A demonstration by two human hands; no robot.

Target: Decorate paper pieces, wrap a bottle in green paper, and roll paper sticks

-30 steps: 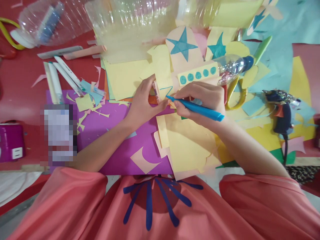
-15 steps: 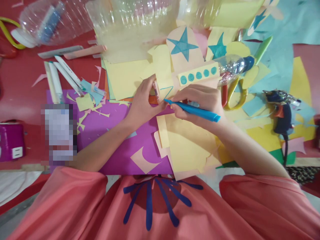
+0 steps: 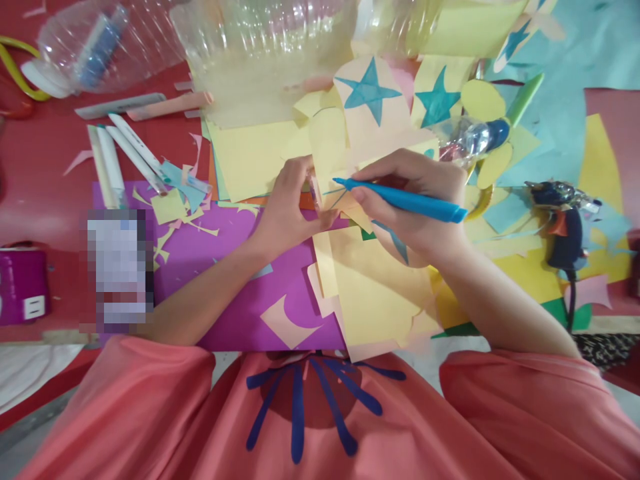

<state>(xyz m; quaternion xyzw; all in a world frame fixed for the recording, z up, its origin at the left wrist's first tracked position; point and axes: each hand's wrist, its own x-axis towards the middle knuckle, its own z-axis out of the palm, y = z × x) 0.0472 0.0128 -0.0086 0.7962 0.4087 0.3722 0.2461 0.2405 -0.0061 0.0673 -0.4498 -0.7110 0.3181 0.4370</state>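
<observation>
My left hand (image 3: pixel 287 203) is closed around the clear end of a small plastic bottle (image 3: pixel 457 137), which lies sideways with its dark blue cap to the right. Paper pieces cover its middle, among them a pale yellow rounded strip (image 3: pixel 327 143) bearing thin blue lines. A blue marker (image 3: pixel 410 200) is pinched in my right hand (image 3: pixel 420 193). Its tip is at the yellow strip, just above the lines; whether it touches cannot be made out. Paper pieces with a blue star (image 3: pixel 373 92) and a teal star (image 3: pixel 439 99) stand out beyond the bottle. My right hand hides much of the bottle.
White markers (image 3: pixel 110 163) and paper scraps lie left, near a pixelated phone-like object (image 3: pixel 117 267). Large clear bottles (image 3: pixel 270 40) line the back. Yellow-handled scissors (image 3: pixel 483 200) are partly hidden behind my right hand. A dark blue glue gun (image 3: pixel 567 230) rests right. Purple paper (image 3: pixel 235 293) lies in front.
The marker tip has moved up from the lower end of the blue line. My right hand has shifted right, covering most of the dotted strip. The bottle's capped end and papers have tilted slightly.
</observation>
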